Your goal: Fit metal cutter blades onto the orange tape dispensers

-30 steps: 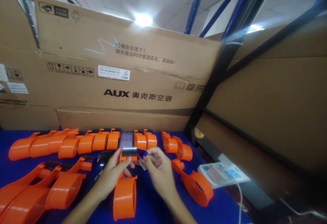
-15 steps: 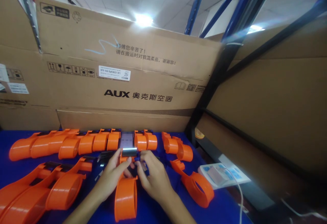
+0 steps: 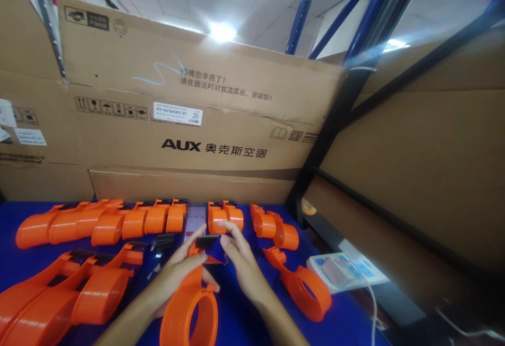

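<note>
My left hand [image 3: 177, 275] is wrapped round the neck of an orange plastic tape dispenser [image 3: 169, 312], its large ring hanging below. A black roller or plate shows at the dispenser's top end, with a blue piece [image 3: 216, 250] beside it. My right hand [image 3: 240, 264] has its thumb and fingers on that blue end, index finger fairly straight. How firmly it grips there is partly hidden. Just behind both hands a phone [image 3: 195, 219] with a lit screen stands between rows of similar orange dispensers [image 3: 177, 219].
More orange dispensers [image 3: 98, 296] lie at the near left, and a loose orange one [image 3: 313, 293] is at the right. A white device with a cable [image 3: 343, 270] sits by the right edge. Cardboard panels [image 3: 216, 177] and a dark rack post [image 3: 327, 135] enclose the blue table.
The held dispenser has turned, so its ring opening now shows, and its ring has swung slightly left. My right fingers have gone from a tight pinch to a straighter, looser pose.
</note>
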Demonstrator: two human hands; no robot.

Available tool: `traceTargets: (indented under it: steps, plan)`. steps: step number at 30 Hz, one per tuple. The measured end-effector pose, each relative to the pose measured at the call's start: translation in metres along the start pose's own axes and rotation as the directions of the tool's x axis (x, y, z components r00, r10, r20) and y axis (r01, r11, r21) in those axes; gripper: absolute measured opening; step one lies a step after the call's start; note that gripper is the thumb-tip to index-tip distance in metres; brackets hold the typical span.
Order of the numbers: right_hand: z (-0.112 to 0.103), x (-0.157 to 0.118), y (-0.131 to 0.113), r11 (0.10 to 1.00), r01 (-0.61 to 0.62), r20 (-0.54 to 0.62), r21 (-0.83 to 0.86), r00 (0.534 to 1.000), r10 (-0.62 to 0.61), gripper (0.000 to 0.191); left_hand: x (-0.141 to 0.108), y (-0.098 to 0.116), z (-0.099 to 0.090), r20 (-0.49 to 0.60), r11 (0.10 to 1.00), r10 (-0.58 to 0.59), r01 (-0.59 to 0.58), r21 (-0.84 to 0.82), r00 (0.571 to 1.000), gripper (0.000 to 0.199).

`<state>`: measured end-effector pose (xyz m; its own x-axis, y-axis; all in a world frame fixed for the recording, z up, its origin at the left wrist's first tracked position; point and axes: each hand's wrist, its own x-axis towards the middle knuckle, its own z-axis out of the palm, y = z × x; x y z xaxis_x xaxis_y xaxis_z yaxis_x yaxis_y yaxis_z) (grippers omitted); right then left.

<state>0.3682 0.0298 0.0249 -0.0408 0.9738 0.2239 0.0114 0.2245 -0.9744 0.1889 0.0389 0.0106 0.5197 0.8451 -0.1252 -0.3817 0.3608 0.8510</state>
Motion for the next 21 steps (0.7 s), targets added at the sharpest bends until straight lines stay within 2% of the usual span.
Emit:
traceTargets:
  steps: [3,6,9,15,18,21]
  plan:
    - [0.002,0.003,0.001,0.994,-0.061,0.091,0.092,0.994,0.053,0.039,-0.004,0.001,0.004,0.032,1.000,-0.008,0.008,0.008,0.999,0.087]
    - [0.005,0.006,0.001,0.990,-0.053,0.060,0.133,0.997,0.045,0.036,-0.004,0.001,0.005,0.048,0.999,0.040,-0.041,0.018,0.998,0.083]
    - [0.010,0.008,0.000,0.996,-0.009,0.037,0.087,0.999,0.006,0.032,-0.001,0.001,0.002,0.036,0.999,0.052,-0.052,0.004,0.998,0.077]
    - [0.022,0.014,-0.001,0.997,0.069,-0.028,-0.041,0.997,-0.070,0.034,0.015,-0.006,-0.011,-0.080,0.998,0.061,-0.061,-0.006,0.995,0.063]
    - [0.025,0.017,0.002,0.996,0.061,-0.017,-0.064,0.998,-0.063,0.036,0.019,-0.004,-0.013,-0.090,0.997,0.080,-0.081,-0.007,0.993,0.062]
    - [0.023,0.019,0.009,0.998,0.034,-0.056,-0.057,0.998,-0.038,0.042,0.018,0.005,-0.014,-0.092,0.992,0.096,-0.103,-0.077,0.991,0.059]
